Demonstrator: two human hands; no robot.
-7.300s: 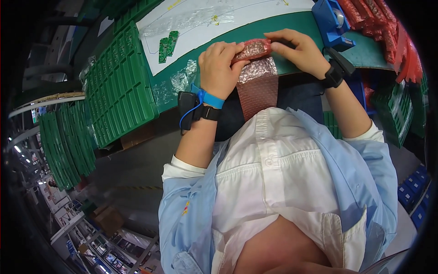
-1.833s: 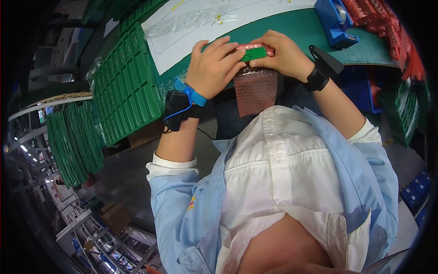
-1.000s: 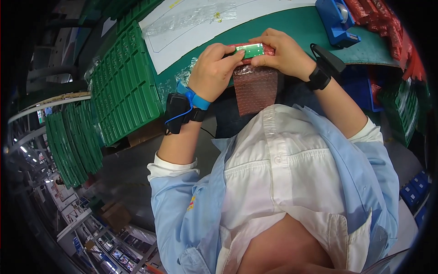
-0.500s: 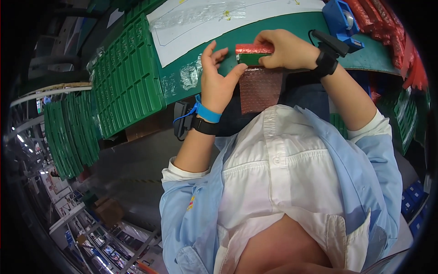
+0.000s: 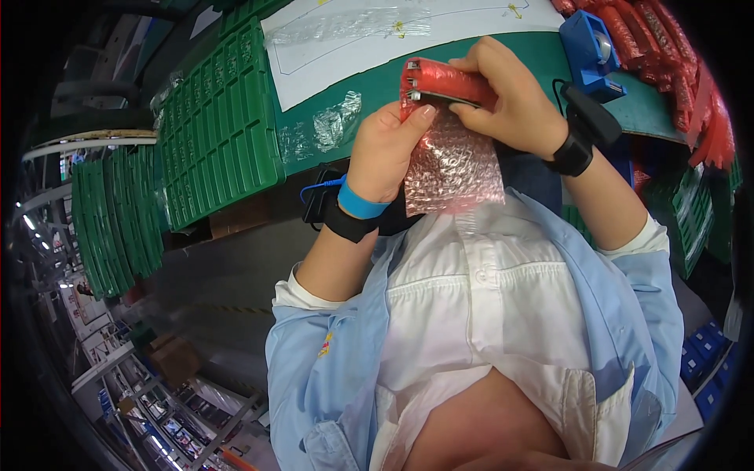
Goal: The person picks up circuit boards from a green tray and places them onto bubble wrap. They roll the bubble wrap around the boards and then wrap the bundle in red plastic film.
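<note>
Both hands are up at the near edge of the green table, closed on a roll of pink-red bubble wrap point(image 5: 455, 173). Rolled up in it are thin boards point(image 5: 446, 98), probably circuit boards, whose metal-looking connectors show at the roll's left end. A loose flap of the wrap hangs down over the table edge toward my shirt. My left hand point(image 5: 381, 149) pinches the roll's left end, thumb on the near side and the other fingers largely hidden behind. Around the right end curls my right hand point(image 5: 514, 102), thumb below and fingers on top.
Green slotted trays point(image 5: 228, 133) stand left of the table, more stacked beyond. A white drawn sheet point(image 5: 353, 47) and clear plastic film point(image 5: 338, 122) lie on the table. At the right are a blue tape dispenser point(image 5: 589, 55) and piled red wrapped bundles point(image 5: 652, 55).
The roll has tilted and come nearer to me. My left hand, spread before, now grips its left end. More wrap covers the green board, and the hanging flap has swung up toward my shirt.
</note>
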